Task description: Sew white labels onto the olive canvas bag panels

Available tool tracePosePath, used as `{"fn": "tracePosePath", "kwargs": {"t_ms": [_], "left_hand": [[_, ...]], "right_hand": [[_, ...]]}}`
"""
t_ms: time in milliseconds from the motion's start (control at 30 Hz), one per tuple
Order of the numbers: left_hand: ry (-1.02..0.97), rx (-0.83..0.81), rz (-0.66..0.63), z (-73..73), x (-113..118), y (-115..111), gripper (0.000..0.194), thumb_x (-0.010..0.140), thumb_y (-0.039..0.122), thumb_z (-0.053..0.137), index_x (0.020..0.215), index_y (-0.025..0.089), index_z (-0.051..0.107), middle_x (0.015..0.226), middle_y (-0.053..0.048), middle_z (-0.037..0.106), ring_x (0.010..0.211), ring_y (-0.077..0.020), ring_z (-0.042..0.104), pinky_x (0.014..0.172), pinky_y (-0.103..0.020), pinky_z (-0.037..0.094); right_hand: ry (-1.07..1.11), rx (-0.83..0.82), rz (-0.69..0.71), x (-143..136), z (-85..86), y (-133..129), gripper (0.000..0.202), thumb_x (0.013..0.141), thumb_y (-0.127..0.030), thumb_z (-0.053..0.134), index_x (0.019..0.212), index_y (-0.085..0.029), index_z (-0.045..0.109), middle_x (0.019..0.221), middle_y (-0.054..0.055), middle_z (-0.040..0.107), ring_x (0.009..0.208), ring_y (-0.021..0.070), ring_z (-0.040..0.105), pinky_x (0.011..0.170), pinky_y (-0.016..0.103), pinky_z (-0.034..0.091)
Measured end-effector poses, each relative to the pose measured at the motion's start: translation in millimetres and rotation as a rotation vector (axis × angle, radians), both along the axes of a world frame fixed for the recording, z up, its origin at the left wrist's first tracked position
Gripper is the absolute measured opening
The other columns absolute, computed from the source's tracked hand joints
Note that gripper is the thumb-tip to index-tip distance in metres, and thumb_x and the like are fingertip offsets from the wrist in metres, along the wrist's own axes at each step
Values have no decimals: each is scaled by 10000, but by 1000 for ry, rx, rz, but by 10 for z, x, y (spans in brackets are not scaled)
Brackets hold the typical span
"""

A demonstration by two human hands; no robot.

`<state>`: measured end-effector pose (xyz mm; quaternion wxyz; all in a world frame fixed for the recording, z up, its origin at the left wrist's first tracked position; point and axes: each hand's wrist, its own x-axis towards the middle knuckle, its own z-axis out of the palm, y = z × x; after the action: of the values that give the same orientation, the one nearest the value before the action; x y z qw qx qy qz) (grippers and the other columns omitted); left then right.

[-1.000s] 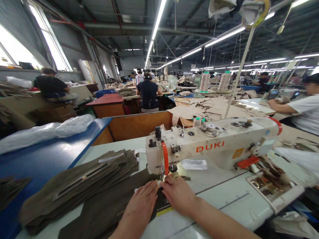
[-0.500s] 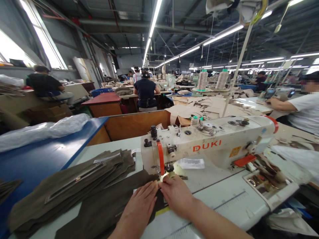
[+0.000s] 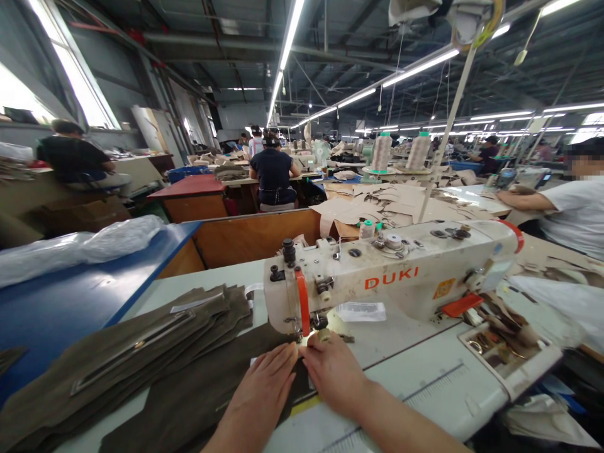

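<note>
A dark olive fabric piece [image 3: 189, 390] lies on the pale sewing table, its far end at the needle area of the white sewing machine [image 3: 391, 277]. My left hand [image 3: 264, 384] rests flat on this fabric, fingers stretched toward the needle. Beside it, my right hand [image 3: 333, 371] is closed at the fabric's edge, its fingers bent and fingertips close to the left ones; what they pinch is too small to make out. Left of the machine sits a stack of olive pieces [image 3: 141, 340], the top one with a zipper [image 3: 136, 346].
A parts tray [image 3: 509, 358] is set in the table at the right. Plastic-wrapped material [image 3: 85, 251] lies on a blue table [image 3: 108, 283] at the left. Thread cones [image 3: 382, 154] and beige pieces [image 3: 372, 204] are behind the machine. A person [image 3: 576, 201] sits at the right.
The view has shifted slightly, so the olive stack appears a little farther left. My hands keep nearly the same pose beside the needle.
</note>
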<state>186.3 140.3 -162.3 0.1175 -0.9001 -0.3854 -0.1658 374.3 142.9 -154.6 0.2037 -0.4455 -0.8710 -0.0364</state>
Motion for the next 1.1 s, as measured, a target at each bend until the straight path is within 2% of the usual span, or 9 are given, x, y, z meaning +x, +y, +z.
{"fn": "tracePosePath", "kwargs": {"t_ms": [167,433,567,733,900,1000,1100], "left_hand": [[-47,-31,9,-40,-20,19,356,918,219,441,1235,241,601,1225,-29,674,1113,-191,630,953,-345,526],[-16,-23,6,-10,-24,37,362,929,230,417,1244,247,595,1235,-23,668,1117,-193,629,938,-357,537],[-9,-50,26,11,-2,112,364,924,232,415,1234,239,606,1229,-33,671,1120,-199,628,939,-364,536],[-19,-83,91,21,-12,223,355,919,253,415,1198,224,633,1207,-59,681,1090,-218,645,935,-397,536],[-16,-68,87,20,-10,284,354,920,244,401,1171,233,650,1168,-65,701,1066,-225,658,925,-408,539],[2,-44,84,14,-23,229,366,917,223,395,1191,220,636,1187,-63,692,1082,-216,651,931,-395,536],[23,6,62,-23,-102,36,390,921,220,386,1256,221,585,1244,-46,660,1120,-197,630,926,-368,539]], "right_hand": [[12,31,-1,5,-33,11,111,906,-128,502,852,-182,582,847,44,609,858,220,531,809,345,411],[13,66,5,-7,-42,11,105,901,-117,502,866,-170,586,837,46,605,844,212,531,823,338,417],[21,84,10,-5,-45,16,64,868,-119,550,868,-170,588,854,41,615,848,209,534,836,330,417],[-1,93,-6,-6,-65,9,69,853,-147,582,790,-175,578,781,36,601,798,204,528,809,321,422],[23,74,-28,9,-62,-1,80,862,-159,578,785,-176,585,794,40,611,833,202,528,814,312,411],[8,55,-12,24,-38,-20,92,865,-152,571,778,-175,588,800,40,616,825,200,527,808,313,408],[39,48,22,41,-16,-76,126,879,-133,549,766,-177,582,794,36,610,798,187,522,781,294,408]]}}
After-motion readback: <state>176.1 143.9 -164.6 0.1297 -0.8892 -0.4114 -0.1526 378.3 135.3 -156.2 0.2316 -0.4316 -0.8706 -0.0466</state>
